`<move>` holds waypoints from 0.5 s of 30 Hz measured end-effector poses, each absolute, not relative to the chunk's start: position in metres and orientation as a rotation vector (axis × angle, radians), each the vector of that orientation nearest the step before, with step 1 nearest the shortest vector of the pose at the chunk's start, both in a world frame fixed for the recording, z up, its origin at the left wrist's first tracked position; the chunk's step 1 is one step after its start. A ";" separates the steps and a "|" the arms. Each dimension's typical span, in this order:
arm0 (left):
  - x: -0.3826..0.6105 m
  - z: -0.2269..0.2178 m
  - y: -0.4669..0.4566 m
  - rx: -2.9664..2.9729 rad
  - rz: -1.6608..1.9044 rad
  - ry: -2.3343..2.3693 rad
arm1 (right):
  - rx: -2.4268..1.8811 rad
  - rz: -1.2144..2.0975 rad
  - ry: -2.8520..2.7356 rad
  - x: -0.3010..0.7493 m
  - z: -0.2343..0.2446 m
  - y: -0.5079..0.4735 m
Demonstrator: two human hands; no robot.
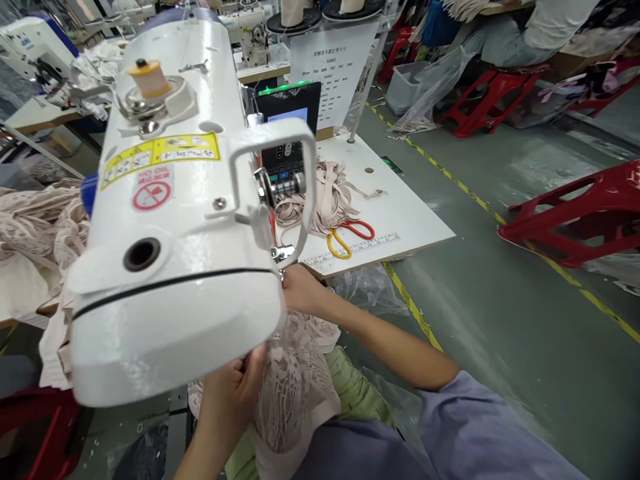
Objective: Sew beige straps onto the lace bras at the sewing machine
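Note:
A big white sewing machine fills the middle of the view and hides the needle area. Below its head, my left hand is closed on a piece of pale pink lace fabric that hangs over my lap. My right hand reaches in under the machine's right side by the needle bar; its fingers are mostly hidden behind the machine and the lace. A thread spool sits on top of the machine.
The white table carries a heap of beige elastic straps, scissors with red and yellow handles and a control panel. More lace lies left. Red plastic stools stand on the floor; another person sits at the back right.

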State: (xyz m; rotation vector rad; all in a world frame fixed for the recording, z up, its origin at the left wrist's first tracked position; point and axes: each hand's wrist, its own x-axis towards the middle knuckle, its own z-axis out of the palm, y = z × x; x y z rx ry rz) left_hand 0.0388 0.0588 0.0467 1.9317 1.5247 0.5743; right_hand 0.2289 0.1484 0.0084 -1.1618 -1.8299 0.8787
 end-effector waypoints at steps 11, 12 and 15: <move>0.027 0.043 0.054 2.170 0.614 1.570 | -1.173 0.898 -1.755 0.221 0.004 0.148; 0.027 0.043 0.054 2.167 0.600 1.569 | -1.173 0.902 -1.757 0.221 0.004 0.148; 0.028 0.043 0.054 2.157 0.585 1.544 | -1.181 0.912 -1.758 0.222 0.006 0.148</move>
